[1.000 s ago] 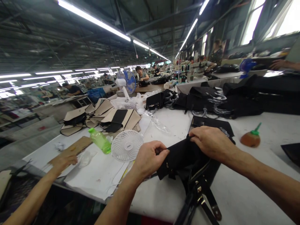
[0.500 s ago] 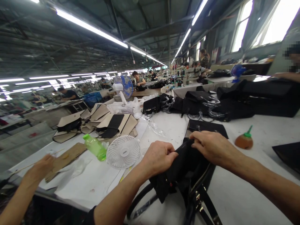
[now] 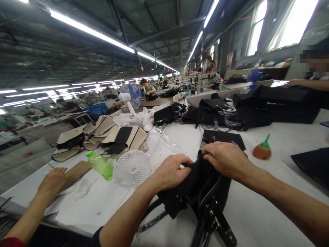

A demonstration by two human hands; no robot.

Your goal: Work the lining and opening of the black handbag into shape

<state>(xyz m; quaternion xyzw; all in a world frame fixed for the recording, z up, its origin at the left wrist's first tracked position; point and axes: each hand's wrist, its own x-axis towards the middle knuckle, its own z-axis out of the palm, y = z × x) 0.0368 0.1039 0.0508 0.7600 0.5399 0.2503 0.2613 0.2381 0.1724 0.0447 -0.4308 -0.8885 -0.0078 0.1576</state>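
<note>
A black bag [image 3: 195,181] with handles and gold-coloured metal fittings lies on the white table in front of me. My left hand [image 3: 174,171] pinches the black cloth at its left upper edge, thumb and fingers closed on it. With fingers bent over the top edge, my right hand [image 3: 226,157] grips the same bag further right. A zip shows on the bag below my right hand. Just behind my right hand lies a flat black piece [image 3: 223,137], partly covered by that hand.
On the left are a small white fan [image 3: 132,169], a green bottle [image 3: 100,165], beige and black bag pieces [image 3: 123,139] and another person's hand [image 3: 52,180] near a brown board. Black bags [image 3: 205,113] lie behind; a brown glue bottle [image 3: 262,151] stands right.
The view has shifted slightly. Both my hands still hold the bag, whose lower part and handles have moved a little. The other person's hand on the left has moved along the board.
</note>
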